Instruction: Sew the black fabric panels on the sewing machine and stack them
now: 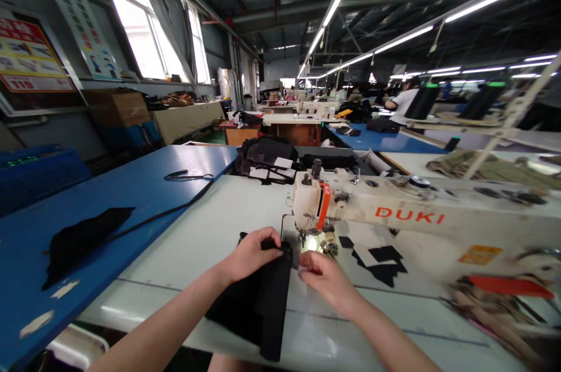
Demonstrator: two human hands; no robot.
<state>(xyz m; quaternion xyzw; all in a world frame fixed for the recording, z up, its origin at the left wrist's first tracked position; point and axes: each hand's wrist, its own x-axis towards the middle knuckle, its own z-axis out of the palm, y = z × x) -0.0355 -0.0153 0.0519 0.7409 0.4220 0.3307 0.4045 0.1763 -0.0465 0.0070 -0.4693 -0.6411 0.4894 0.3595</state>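
My left hand (254, 254) pinches the upper edge of a folded black fabric piece (258, 302), which hangs over the front edge of the sewing table. Just right of the fabric, my right hand (326, 280) has its fingers curled and drawn together; whatever they hold is too small to make out. Both hands are in front of a white sewing machine (377, 214) marked DUKI, left of and below its lit needle area (311, 242). Black and white cut pieces (381, 261) lie under the machine arm, right of my right hand.
On the left, a blue table (166, 164) bears a black cloth piece (87, 237) and a long black strip. Dark garments with white labels (272, 164) are heaped behind the machine. Black thread cones (423, 102) stand at the right. A person (407, 97) is farther back.
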